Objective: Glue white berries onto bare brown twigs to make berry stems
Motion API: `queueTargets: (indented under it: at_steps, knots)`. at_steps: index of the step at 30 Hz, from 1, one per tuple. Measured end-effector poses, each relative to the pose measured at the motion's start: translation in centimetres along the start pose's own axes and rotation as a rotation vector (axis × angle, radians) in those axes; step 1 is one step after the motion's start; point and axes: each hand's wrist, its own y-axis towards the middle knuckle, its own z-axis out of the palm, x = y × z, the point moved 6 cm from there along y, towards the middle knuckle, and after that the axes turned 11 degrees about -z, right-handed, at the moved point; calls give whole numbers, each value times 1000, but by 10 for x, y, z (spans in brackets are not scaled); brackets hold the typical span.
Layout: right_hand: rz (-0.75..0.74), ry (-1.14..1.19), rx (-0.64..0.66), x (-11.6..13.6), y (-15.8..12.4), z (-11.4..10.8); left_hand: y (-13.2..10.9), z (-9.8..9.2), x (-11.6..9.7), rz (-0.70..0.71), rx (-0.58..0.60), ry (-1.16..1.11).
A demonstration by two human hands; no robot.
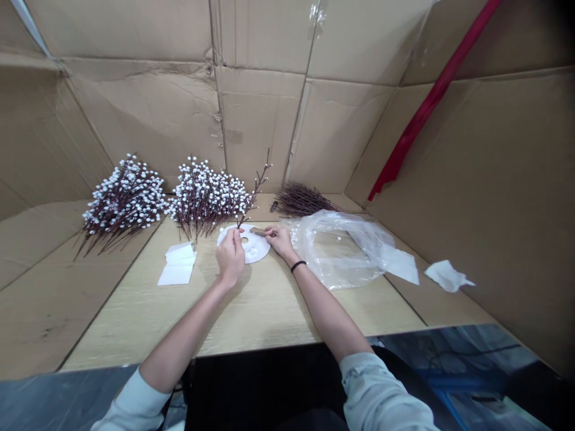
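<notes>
Twig (257, 187) light, brittle, bead tips likely fragile; your left hand (230, 256) pinching its base over white disc (257, 250); right hand (281, 242) pinching small brown stick (260, 231); grip stem low.

I count one white disc (257, 250), my landmark.
Heaps of white-berried branches: two, the near heap (206, 200) just behind the disc to its left, the far heap (123, 200) well left of it.
Single berried branch (256, 185): one, pinched in my left hand (230, 257) over the disc.
Small brown stick (260, 231): one, in my right hand (281, 240) at the disc's right edge.
Bundle of bare twigs (300, 200): one, behind the disc to its right.
Clear plastic bag (341, 251): one, right of the disc.
Stack of white paper slips (178, 266): one, left of the disc.
Crumpled white paper (447, 275): one, far right of the disc.
</notes>
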Motion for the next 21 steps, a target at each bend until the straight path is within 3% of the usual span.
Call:
queueTargets:
  at_steps: [14, 21]
  knots:
    - [-65, -123, 110, 8, -4, -3, -1, 2, 1, 8, 12, 14]
    - [7, -34, 105, 9, -3, -8, 0, 1, 1, 6, 13, 5]
